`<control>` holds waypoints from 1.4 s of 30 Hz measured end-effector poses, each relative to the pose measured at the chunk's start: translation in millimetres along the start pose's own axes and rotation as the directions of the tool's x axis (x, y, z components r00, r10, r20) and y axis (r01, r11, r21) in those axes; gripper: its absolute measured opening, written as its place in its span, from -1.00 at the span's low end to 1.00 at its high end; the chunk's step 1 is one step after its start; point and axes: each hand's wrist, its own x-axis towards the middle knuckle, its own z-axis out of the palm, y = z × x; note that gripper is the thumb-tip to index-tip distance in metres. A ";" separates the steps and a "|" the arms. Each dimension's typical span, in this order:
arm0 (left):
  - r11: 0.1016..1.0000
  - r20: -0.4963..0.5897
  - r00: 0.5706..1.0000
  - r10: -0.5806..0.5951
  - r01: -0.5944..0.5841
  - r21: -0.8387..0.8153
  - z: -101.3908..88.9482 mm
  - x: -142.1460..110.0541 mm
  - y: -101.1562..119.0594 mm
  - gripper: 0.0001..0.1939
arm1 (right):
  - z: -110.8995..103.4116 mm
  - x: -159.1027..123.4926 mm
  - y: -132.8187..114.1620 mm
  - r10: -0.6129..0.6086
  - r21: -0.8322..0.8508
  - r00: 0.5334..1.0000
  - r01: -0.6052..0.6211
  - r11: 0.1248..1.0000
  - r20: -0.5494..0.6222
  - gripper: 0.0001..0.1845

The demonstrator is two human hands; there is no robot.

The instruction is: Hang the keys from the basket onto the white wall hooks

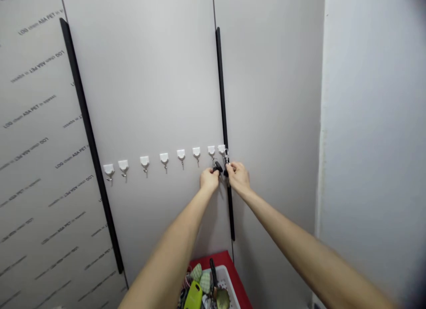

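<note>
My left hand [209,179] is closed, with its fingertips pinching a small black item [217,167] in front of the cabinet door. Beside it, my right hand [238,176] pinches a silvery metal clip or ring [226,154], with something dark just below. Whether the two pieces are joined cannot be made out. Both hands are just below the rightmost white adhesive hook [221,148], close to the long black door handle [221,82]. The neighbouring hook [211,150] is above my left hand.
Several more white hooks, such as one at mid-row [164,158], run leftward across the door. Another black handle [89,131] is at left, beside a panel in printed film [29,158]. Below, a white basket [229,282] of mixed small things stands on a red surface [240,280].
</note>
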 end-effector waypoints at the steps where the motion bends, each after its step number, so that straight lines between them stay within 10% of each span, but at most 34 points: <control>1: 1.000 -0.007 1.000 0.012 -0.012 -0.010 -0.8 2.7 5.5 -0.82 | -4.6 5.7 -3.0 -0.002 0.051 1.000 0.003 0.999 -0.023 -0.68; 12: 0.946 0.033 0.959 0.280 -0.270 -0.179 -48.8 -6.0 51.8 -0.90 | -25.0 5.8 -45.7 -0.136 0.444 0.990 0.106 0.890 0.037 -0.73; 15: 0.967 0.176 0.969 0.172 -0.132 -0.219 -53.3 -36.7 15.7 -0.92 | -14.5 -29.7 -40.2 -0.131 0.484 0.951 -0.021 0.875 0.279 -0.74; 23: 0.934 0.434 0.852 -0.293 0.353 -0.061 -41.7 -160.5 -148.9 -0.94 | 36.2 -180.0 18.5 -0.108 0.133 0.518 -0.011 0.991 0.849 -0.77; 26: 0.930 0.401 0.851 -0.339 0.367 0.006 -50.8 -174.8 -176.1 -0.97 | 44.7 -195.9 24.4 -0.036 0.070 0.462 -0.057 0.996 0.886 -0.72; 29: 0.869 0.384 0.849 -0.363 0.458 -0.189 -70.3 -162.9 -166.7 -0.74 | 46.2 -182.6 5.4 0.030 0.170 0.451 -0.396 0.902 0.892 -0.55; 32: 0.738 0.506 0.803 -0.314 0.542 -0.401 -91.5 -141.6 -135.4 -0.50 | 44.1 -161.1 -28.0 -0.057 0.325 0.375 -0.704 0.632 0.925 -0.45; 36: 0.698 0.542 0.827 -0.147 0.475 -0.535 -110.3 -123.7 -98.8 -0.44 | 39.3 -142.4 -62.2 -0.227 0.411 0.344 -0.796 0.445 0.911 -0.42; 42: 0.662 0.575 0.816 -0.059 0.464 -0.589 -118.7 -124.7 -93.9 -0.43 | 36.9 -137.8 -71.3 -0.320 0.418 0.299 -0.804 0.424 0.899 -0.41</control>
